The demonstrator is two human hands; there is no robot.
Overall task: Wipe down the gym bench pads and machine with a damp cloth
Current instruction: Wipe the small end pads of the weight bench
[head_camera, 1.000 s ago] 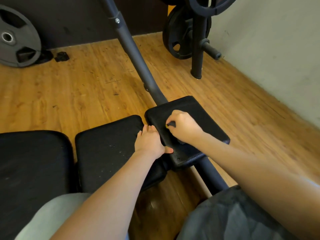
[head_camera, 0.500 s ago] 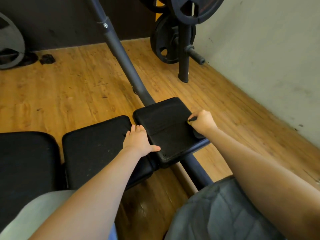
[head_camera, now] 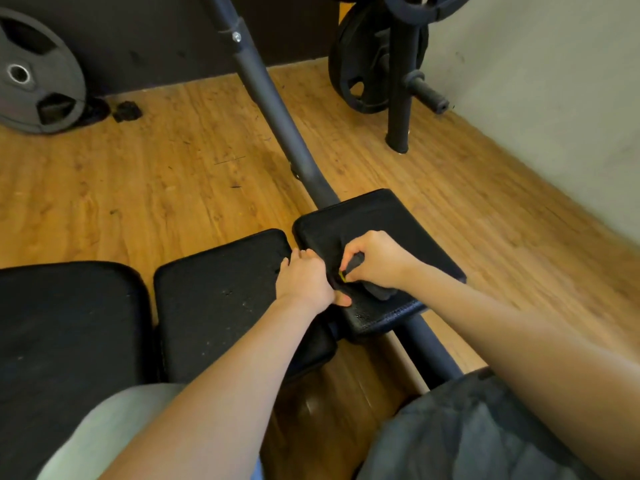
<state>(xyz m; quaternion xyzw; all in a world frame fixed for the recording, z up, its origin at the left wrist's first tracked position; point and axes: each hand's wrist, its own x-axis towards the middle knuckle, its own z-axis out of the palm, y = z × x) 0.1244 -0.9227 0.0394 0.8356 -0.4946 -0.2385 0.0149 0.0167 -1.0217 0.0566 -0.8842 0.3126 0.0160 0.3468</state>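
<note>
Black padded gym bench point(head_camera: 69, 327), three vinyl cushions in a row, sits on a wooden plank floor point(head_camera: 156, 188). On its small end pad point(head_camera: 398, 223) lies a dark grey damp cloth point(head_camera: 375, 289). Right hand point(head_camera: 375, 259) has fingers curled, gripping the cloth. Left hand point(head_camera: 304, 282) rests at that pad's near edge, fingers together.

Most of the dark cloth point(head_camera: 375, 291) lies hidden under the right grip point(head_camera: 375, 259). The left grip point(head_camera: 306, 280) covers the pad's edge beside it. Far left of both grips, the weight plate point(head_camera: 34, 77) is cut off by the picture's edge.
</note>
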